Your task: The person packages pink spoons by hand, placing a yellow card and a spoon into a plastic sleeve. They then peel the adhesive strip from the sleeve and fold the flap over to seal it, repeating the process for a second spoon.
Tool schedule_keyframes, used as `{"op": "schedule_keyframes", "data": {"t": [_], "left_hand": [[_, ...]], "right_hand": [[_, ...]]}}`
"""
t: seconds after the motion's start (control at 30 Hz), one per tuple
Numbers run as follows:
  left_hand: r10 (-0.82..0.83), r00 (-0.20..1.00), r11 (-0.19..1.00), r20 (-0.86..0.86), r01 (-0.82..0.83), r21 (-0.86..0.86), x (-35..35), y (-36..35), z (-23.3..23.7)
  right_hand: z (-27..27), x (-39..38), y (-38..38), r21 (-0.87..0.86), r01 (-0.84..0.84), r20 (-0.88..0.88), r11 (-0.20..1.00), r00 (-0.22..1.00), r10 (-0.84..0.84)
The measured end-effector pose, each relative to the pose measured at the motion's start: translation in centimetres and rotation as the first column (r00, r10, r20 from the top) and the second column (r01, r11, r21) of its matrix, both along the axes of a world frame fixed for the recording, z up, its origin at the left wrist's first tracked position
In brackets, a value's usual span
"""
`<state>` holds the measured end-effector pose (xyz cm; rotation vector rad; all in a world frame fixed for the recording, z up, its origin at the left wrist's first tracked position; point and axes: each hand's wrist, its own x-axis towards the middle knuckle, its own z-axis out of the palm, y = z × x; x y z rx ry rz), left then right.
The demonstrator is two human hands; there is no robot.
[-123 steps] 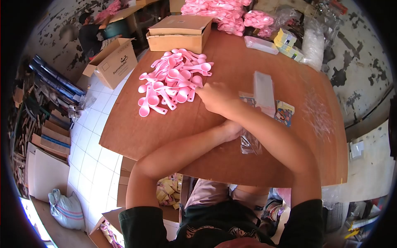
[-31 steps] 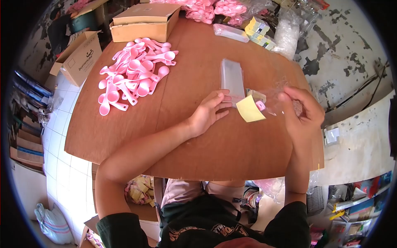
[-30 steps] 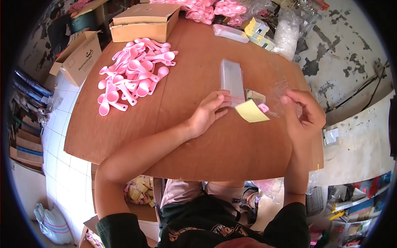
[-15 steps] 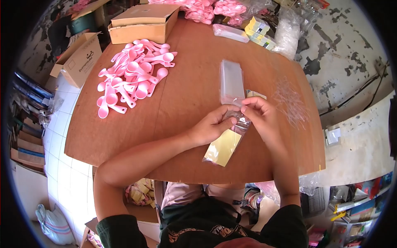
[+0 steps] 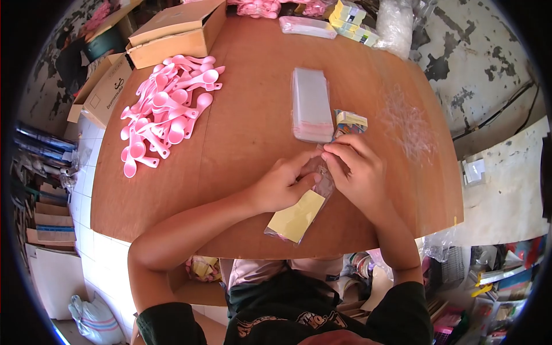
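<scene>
A clear plastic bag with a yellow card (image 5: 297, 216) inside is held over the front part of the table. My left hand (image 5: 286, 183) grips its upper part from the left, thumb pressed on the plastic. My right hand (image 5: 357, 172) pinches the top end of the same bag, its fingertips close to the left ones. Just beyond the hands lies a stack of clear plastic bags (image 5: 311, 103) with a pinkish edge. Small printed cards (image 5: 351, 122) lie to the right of that stack, partly hidden by my right hand.
Pink measuring spoons (image 5: 167, 106) are heaped on the left of the wooden table (image 5: 241, 132). Behind them stands a cardboard box (image 5: 175, 34). Thin clear plastic strips (image 5: 409, 126) lie at the right. Yellow card stacks (image 5: 351, 20) and a pink-edged bag pack (image 5: 307, 27) are at the back.
The camera view has shifted, so the table things appear further left. Both hands keep hold of the bag, which sits slightly nearer the front edge. More of the printed cards shows beyond my right hand.
</scene>
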<state>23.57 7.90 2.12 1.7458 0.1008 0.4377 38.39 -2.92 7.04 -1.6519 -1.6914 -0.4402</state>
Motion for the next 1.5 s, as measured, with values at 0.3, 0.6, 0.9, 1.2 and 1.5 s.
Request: {"op": "schedule_keyframes", "data": {"t": [0.3, 0.6, 0.9, 1.2, 1.5], "left_hand": [[-0.024, 0.998, 0.995, 0.063, 0.018, 0.096, -0.1, -0.5, 0.7], [-0.085, 0.992, 0.982, 0.096, 0.067, 0.178, 0.0, -0.3, 0.1], [-0.121, 0.993, 0.99, -0.01, 0.121, 0.068, -0.4, -0.1, 1.2], [-0.13, 0.991, 0.99, -0.037, 0.128, -0.056, -0.2, 0.1, -0.3], [-0.025, 0.994, 0.997, 0.105, 0.016, 0.079, 0.2, -0.2, -1.1]], "right_hand": [[0.2, -0.5, -0.5, -0.047, -0.007, 0.248, 0.999, 0.969, 0.018], [0.1, -0.5, -0.4, -0.057, 0.035, 0.072, 0.998, 0.997, -0.031], [1.6, 0.6, -1.2, -0.152, -0.239, -0.881, 0.959, 0.473, -0.022], [4.3, 1.7, -3.4, -0.227, -0.045, -0.775, 0.973, 0.614, -0.153], [2.2, -1.7, -2.4, -0.109, 0.08, 0.136, 0.991, 0.989, -0.065]]}}
